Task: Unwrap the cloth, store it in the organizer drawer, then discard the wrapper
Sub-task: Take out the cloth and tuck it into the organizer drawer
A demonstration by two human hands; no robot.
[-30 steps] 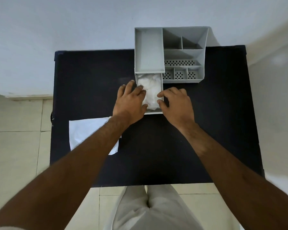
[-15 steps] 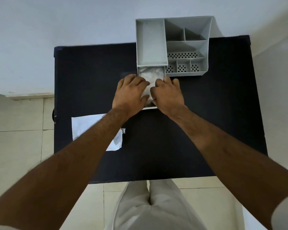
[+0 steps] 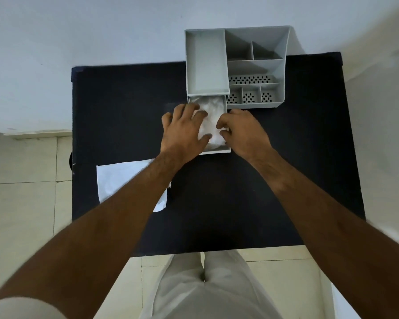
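Observation:
A white cloth [image 3: 211, 111] lies crumpled inside the pulled-out drawer [image 3: 217, 151] of the grey organizer [image 3: 205, 63]. My left hand [image 3: 182, 132] rests flat over the drawer's left side, fingers spread on the cloth. Over the drawer's right side my right hand [image 3: 244, 131] has its fingers curled and its fingertips on the cloth. The white wrapper [image 3: 120, 180] lies flat on the black table [image 3: 286, 157] at the near left, partly hidden by my left forearm.
The organizer stands at the table's far edge against a white wall, with several small perforated compartments [image 3: 249, 97] on its right. Tiled floor [image 3: 21, 203] lies to the left. My legs in light trousers [image 3: 205, 291] are below the table's near edge.
Both hands stay on the cloth in the drawer; the right hand has shifted slightly rightward and the fingers have spread apart. The camera view has shifted a little.

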